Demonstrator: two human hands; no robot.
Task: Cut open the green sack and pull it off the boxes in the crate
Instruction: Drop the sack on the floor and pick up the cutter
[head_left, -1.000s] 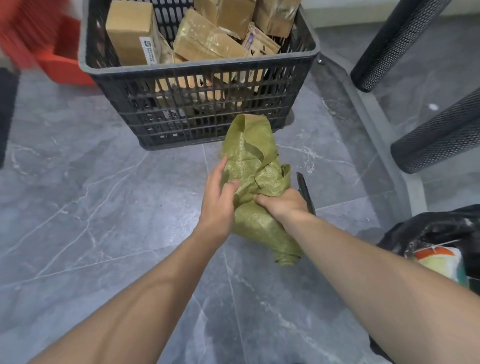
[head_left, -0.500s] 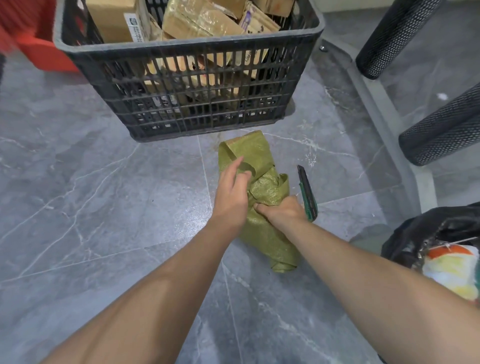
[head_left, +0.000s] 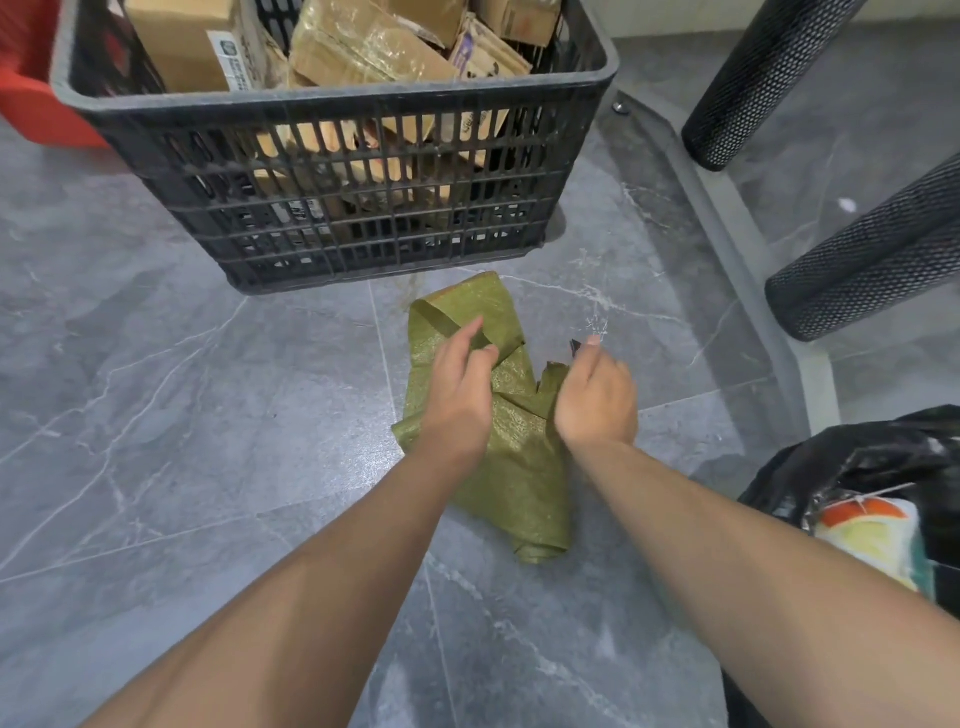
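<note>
The green sack lies crumpled on the grey floor in front of the black crate. The crate holds several cardboard boxes, uncovered. My left hand pinches a folded strip at the sack's upper part. My right hand is curled at the sack's right edge. A dark cutter tip pokes out by its fingertips, and the rest of the cutter is hidden under the hand. I cannot tell whether that hand grips the sack's edge or the cutter.
Two black mesh-covered legs slant in at the right, behind a raised floor strip. A black bag with colourful packaging sits at the lower right. A red container is left of the crate.
The sack now lies lower and flatter on the floor. My right hand shifted right, off the sack's middle and over the cutter that lay beside it. My left hand moved up to pinch a fold.
</note>
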